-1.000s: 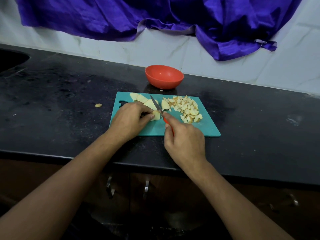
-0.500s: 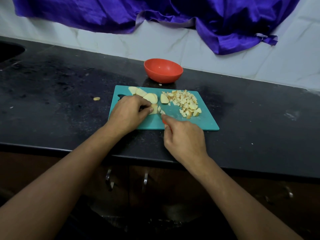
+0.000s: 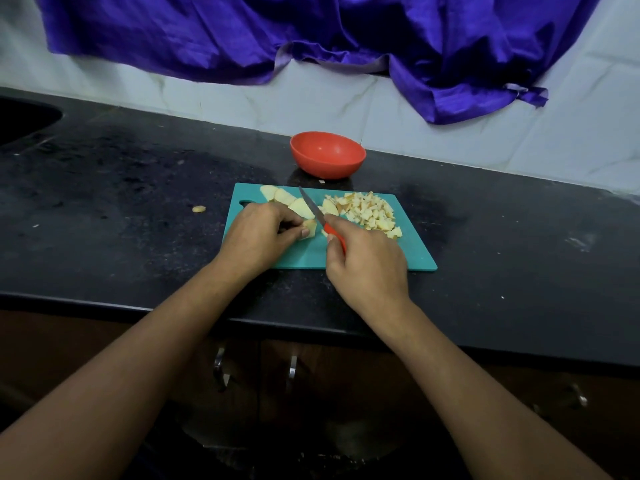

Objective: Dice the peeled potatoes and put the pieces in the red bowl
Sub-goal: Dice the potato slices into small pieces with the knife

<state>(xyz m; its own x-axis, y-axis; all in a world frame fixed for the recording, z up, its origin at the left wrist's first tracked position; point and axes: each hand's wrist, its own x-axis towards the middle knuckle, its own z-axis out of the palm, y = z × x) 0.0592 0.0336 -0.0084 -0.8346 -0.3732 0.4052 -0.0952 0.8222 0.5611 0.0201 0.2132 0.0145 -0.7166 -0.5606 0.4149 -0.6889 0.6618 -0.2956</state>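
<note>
A blue-green cutting board [image 3: 408, 252] lies on the black bench [image 3: 138, 202]. The left hand [image 3: 258, 235] rests on the board. Its fingers [image 3: 280, 216] are curled and pinch a small potato piece [image 3: 310, 229] down on the board. The right hand [image 3: 369, 263] has its fingers [image 3: 346, 226] wrapped round the red handle of a knife [image 3: 311, 206]. The blade points away from the person and leans to the left, with its edge just beside the pinched piece. Some bigger potato chunks [image 3: 284, 196] lie in a row at the back left of the board. A pile of little diced pieces [image 3: 370, 211] sits at the back right. The red bowl [image 3: 327, 155] stands on the bench just behind the board, not touching it. One small scrap [image 3: 198, 209] lies on the bench, left of the board. A purple cloth [image 3: 346, 29] hangs on the white wall.
</note>
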